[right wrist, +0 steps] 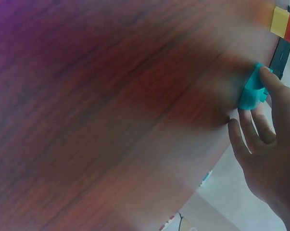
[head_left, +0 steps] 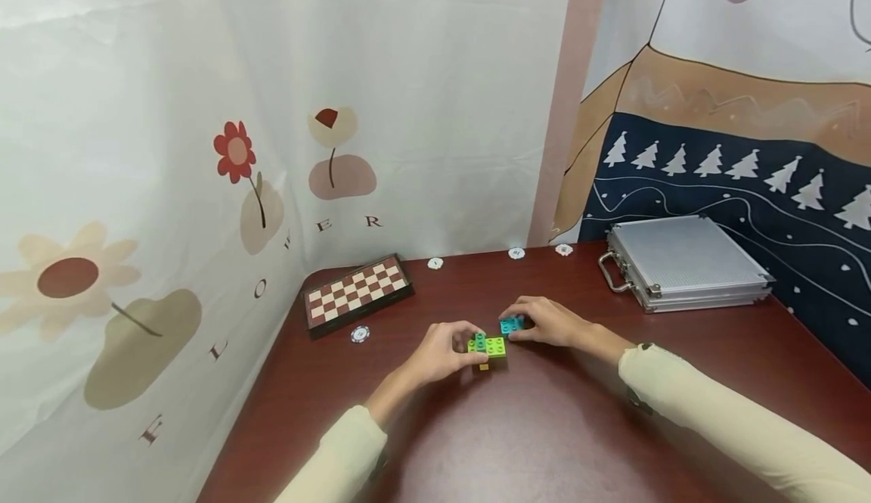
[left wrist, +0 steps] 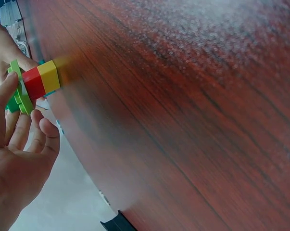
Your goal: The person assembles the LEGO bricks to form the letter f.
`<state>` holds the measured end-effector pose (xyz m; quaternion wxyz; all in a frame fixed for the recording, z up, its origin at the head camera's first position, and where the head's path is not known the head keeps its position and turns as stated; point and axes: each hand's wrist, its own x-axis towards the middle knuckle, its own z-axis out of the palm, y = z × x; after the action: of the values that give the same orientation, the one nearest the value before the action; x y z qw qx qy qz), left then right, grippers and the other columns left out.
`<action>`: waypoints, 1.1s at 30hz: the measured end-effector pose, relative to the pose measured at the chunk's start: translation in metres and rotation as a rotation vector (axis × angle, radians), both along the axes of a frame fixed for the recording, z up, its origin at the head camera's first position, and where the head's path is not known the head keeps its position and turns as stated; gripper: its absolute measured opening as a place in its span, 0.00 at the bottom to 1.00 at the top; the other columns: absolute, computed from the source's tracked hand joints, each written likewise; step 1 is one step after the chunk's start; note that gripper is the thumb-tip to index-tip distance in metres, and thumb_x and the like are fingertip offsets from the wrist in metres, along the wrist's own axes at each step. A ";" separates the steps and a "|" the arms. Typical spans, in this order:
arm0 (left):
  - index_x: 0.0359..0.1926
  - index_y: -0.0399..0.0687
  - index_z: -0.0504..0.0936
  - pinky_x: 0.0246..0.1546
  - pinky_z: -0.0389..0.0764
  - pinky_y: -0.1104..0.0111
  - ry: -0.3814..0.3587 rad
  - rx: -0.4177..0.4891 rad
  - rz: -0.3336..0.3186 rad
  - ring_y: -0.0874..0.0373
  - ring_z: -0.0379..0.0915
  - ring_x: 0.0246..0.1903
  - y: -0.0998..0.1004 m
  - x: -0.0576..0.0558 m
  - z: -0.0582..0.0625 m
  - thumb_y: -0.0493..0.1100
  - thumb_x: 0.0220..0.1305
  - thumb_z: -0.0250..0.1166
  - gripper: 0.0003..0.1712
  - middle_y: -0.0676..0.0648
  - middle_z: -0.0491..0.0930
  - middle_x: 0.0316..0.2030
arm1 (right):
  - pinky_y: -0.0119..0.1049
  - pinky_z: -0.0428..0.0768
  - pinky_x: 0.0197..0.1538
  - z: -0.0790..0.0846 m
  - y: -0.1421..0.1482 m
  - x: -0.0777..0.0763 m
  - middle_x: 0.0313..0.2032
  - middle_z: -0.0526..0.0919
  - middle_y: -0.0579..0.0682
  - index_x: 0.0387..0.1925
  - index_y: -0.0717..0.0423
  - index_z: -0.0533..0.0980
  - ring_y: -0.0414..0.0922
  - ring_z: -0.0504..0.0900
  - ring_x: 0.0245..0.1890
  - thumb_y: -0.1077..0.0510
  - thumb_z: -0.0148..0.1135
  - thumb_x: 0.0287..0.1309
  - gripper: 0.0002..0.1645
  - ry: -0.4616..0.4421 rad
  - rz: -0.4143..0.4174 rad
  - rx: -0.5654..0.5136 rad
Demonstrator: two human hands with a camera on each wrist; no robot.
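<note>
My left hand (head_left: 438,353) pinches a small stack of toy building bricks between thumb and fingers. On top of a lime green plate (head_left: 497,347) sits a darker green brick (head_left: 480,340). Below the plate, the left wrist view shows a red brick (left wrist: 33,84) with a yellow brick (left wrist: 49,77) under it. Just to the right and farther back, my right hand (head_left: 551,323) holds a turquoise brick (head_left: 510,326) with studs up. In the right wrist view its thumb presses one side of that turquoise brick (right wrist: 252,91), fingers at the other. Stack and turquoise brick are apart.
A folded checkered board box (head_left: 357,291) lies at the back left, with a poker chip (head_left: 360,333) before it. Several chips, one a white chip (head_left: 516,253), line the back edge. A silver case (head_left: 687,261) lies at the back right. Printed curtains (head_left: 435,110) hang behind the table.
</note>
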<state>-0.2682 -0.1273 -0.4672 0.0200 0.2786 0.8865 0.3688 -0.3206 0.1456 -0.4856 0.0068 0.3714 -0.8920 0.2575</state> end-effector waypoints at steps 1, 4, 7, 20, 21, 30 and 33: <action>0.51 0.46 0.88 0.26 0.74 0.71 0.000 0.002 0.000 0.65 0.72 0.24 0.000 0.000 0.000 0.48 0.60 0.79 0.21 0.56 0.79 0.24 | 0.38 0.82 0.48 0.000 0.000 0.000 0.47 0.83 0.47 0.57 0.51 0.84 0.41 0.80 0.42 0.49 0.74 0.63 0.23 -0.002 -0.003 -0.002; 0.51 0.48 0.88 0.26 0.75 0.71 -0.001 0.002 0.002 0.65 0.72 0.24 0.000 0.000 0.000 0.48 0.60 0.79 0.20 0.57 0.79 0.24 | 0.38 0.81 0.48 -0.001 0.000 0.000 0.47 0.83 0.46 0.57 0.50 0.84 0.41 0.79 0.42 0.48 0.74 0.64 0.23 -0.005 -0.004 -0.009; 0.50 0.49 0.88 0.27 0.75 0.71 0.003 0.003 0.002 0.65 0.72 0.24 0.000 0.001 0.000 0.48 0.60 0.79 0.19 0.57 0.79 0.25 | 0.37 0.81 0.46 0.000 0.001 0.001 0.46 0.83 0.46 0.57 0.51 0.84 0.40 0.79 0.41 0.49 0.74 0.64 0.22 0.007 -0.004 -0.023; 0.50 0.49 0.88 0.30 0.77 0.71 0.007 0.005 -0.013 0.65 0.73 0.26 0.000 0.002 0.002 0.47 0.60 0.79 0.18 0.58 0.80 0.27 | 0.36 0.82 0.44 0.026 0.002 0.009 0.45 0.83 0.45 0.57 0.55 0.84 0.42 0.79 0.40 0.54 0.75 0.62 0.22 0.014 -0.023 -0.126; 0.50 0.49 0.88 0.30 0.77 0.71 0.006 0.004 -0.012 0.65 0.73 0.26 -0.001 0.002 0.002 0.47 0.60 0.79 0.18 0.58 0.80 0.27 | 0.36 0.82 0.45 0.028 0.002 0.009 0.46 0.83 0.45 0.57 0.55 0.84 0.42 0.79 0.41 0.54 0.75 0.62 0.22 0.008 -0.024 -0.131; 0.50 0.50 0.88 0.32 0.78 0.70 0.004 0.010 -0.012 0.65 0.73 0.27 -0.002 0.000 0.000 0.48 0.60 0.79 0.19 0.58 0.79 0.26 | 0.34 0.84 0.47 0.041 -0.002 0.016 0.46 0.83 0.43 0.57 0.48 0.84 0.39 0.80 0.42 0.53 0.76 0.61 0.22 0.021 -0.015 -0.138; 0.51 0.49 0.88 0.32 0.78 0.69 0.001 0.009 -0.011 0.65 0.73 0.27 -0.002 0.000 -0.001 0.49 0.60 0.79 0.19 0.58 0.79 0.26 | 0.36 0.84 0.47 0.045 -0.006 0.019 0.45 0.83 0.43 0.56 0.48 0.84 0.39 0.81 0.41 0.53 0.76 0.61 0.22 0.040 0.007 -0.147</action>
<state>-0.2679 -0.1290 -0.4679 0.0202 0.2835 0.8833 0.3728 -0.3012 0.1399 -0.4401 0.0507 0.3782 -0.8690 0.3149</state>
